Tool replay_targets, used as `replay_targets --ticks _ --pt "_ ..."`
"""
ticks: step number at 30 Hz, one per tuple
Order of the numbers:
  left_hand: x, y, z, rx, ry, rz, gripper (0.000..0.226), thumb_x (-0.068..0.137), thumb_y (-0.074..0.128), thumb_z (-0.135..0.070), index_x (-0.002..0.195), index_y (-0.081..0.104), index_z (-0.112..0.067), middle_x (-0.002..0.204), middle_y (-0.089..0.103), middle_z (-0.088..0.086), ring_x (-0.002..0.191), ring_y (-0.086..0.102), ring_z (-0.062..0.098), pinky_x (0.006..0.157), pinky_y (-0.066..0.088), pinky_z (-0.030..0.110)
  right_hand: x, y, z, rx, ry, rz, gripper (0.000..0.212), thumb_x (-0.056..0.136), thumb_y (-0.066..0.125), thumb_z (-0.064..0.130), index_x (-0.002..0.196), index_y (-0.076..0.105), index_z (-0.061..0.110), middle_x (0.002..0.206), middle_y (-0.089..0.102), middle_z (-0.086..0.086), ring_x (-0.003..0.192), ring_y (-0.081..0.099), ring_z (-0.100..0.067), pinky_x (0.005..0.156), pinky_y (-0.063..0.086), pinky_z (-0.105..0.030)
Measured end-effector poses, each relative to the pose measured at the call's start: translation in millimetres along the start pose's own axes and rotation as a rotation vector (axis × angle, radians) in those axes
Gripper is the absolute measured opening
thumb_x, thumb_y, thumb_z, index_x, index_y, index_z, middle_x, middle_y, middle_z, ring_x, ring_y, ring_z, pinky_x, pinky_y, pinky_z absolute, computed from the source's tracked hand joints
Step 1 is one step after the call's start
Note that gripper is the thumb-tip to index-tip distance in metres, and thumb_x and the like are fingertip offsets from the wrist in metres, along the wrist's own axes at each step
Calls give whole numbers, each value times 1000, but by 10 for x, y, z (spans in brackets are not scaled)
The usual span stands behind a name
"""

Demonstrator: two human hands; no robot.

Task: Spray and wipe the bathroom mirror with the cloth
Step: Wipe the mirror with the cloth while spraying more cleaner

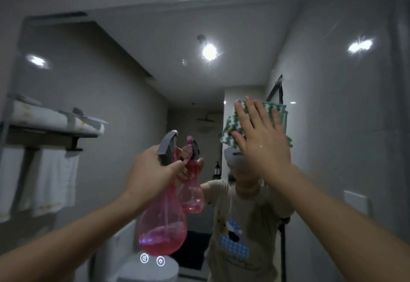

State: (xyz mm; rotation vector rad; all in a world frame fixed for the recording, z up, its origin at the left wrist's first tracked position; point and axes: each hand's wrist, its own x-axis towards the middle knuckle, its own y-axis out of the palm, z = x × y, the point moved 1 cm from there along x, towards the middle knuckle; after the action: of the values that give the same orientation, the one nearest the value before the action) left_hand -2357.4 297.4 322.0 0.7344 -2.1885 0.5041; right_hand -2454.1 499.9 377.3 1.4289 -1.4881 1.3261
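Two hands: right fingers (250, 113) spread flat on cloth (228, 124); left fingers grip bottle (163, 219).

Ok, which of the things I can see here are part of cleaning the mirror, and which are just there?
Part of the job:
mirror
green-and-white cloth, pressed flat by the right hand
pink spray bottle, gripped by the left hand

Just there (seen in the reflection):
towel rack
hanging white towels
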Motion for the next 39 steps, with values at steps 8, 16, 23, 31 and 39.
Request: replay_targets --ticks 8,16,23,31,39 --pt "108 -492 37 10 65 8 9 72 69 -15 73 65 -23 61 67 -2 60 64 28 66 56 55 -241 228 920 60 -45 -19 66 89 22 48 146 33 16 151 31 -10 139 26 -27 112 11 -47" --pt "421 -1157 551 -18 87 19 15 76 67 -8 64 61 -15 49 57 0 61 65 37 62 55 55 159 251 1584 12 -87 17 62 91 27 48 146 30 19 150 34 -9 138 32 -28 112 14 -48" --pt "1014 -1373 627 -71 140 59 8 70 66 -20 62 65 -20 56 64 0 57 63 20 63 56 44 877 154 1783 -66 -219 83 60 95 22 50 146 32 21 152 31 -5 139 30 -23 112 19 -50" --pt "1541 -1171 333 -125 137 -30 11 74 69 -17 64 65 -14 52 57 -3 53 50 18 54 38 30 1823 -141 1433 5 -142 18 58 100 15 50 151 -2 28 159 -4 1 146 -7 -16 117 -9 -40" --pt "1876 -1105 -104 -150 147 -99 22 54 62 -32 65 68 -14 62 64 3 62 58 21 60 45 31 2564 -240 1272 46 -138 -22 58 101 20 48 152 5 25 159 3 -1 146 -1 -18 117 -3 -42"
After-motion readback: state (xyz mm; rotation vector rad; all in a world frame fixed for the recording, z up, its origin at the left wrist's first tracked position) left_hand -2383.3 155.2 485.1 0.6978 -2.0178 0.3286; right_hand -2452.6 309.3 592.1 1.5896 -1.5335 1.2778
